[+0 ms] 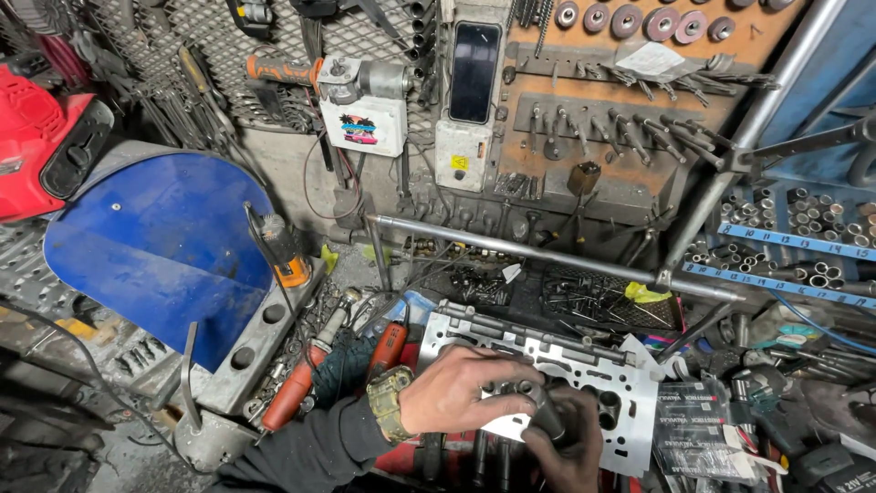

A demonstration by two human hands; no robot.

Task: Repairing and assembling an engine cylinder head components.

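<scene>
A perforated grey metal plate with many cut-outs lies flat on the cluttered bench. My left hand, with a wrist watch and a dark sleeve, reaches across the plate's near left part. Its fingers are curled down onto the top end of a short black cylindrical tool. My right hand, dark and grimy, comes up from the bottom edge and grips the same tool from below, over the plate's front edge. What lies under the hands is hidden.
Left of the plate lie orange-handled screwdrivers and a big blue curved panel. A red machine sits far left. A steel tube frame crosses behind. The pegboard holds bits, and socket racks and dark packets are at right.
</scene>
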